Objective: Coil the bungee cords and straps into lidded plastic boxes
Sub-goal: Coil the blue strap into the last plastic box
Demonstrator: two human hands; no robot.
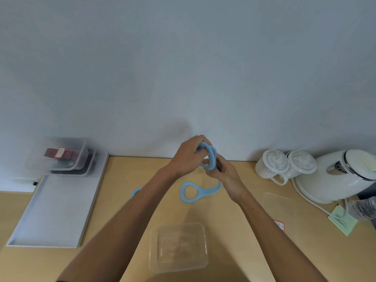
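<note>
Left hand (186,157): I see one, raised over the table (122,174), its fingers curled round the top of the coil.
Right hand (222,175): one, just at 4 o'clock from the left hand; its fingers pinch the lower part of the same coil.
Blue strap (211,157): one; I count two turns between the hands. The rest hangs from the right hand down to the table, and one loop end lies at 7 o'clock from the hands. A second blue end shows at 8 o'clock, partly behind the left forearm.
Empty clear box (179,248): one, without lid, at 6 o'clock, well apart from the hands.
Clear lid (278,204): one, flat on the table at 4 o'clock.
Stack of lidded boxes (61,157): at 9 o'clock, on the far end of one white tray (55,212); I can count at least two. The top box holds red straps (60,153).
Lidded white cups (272,165): two, side by side at 3 o'clock.
Kettle (341,176): one, just beyond the cups.
</note>
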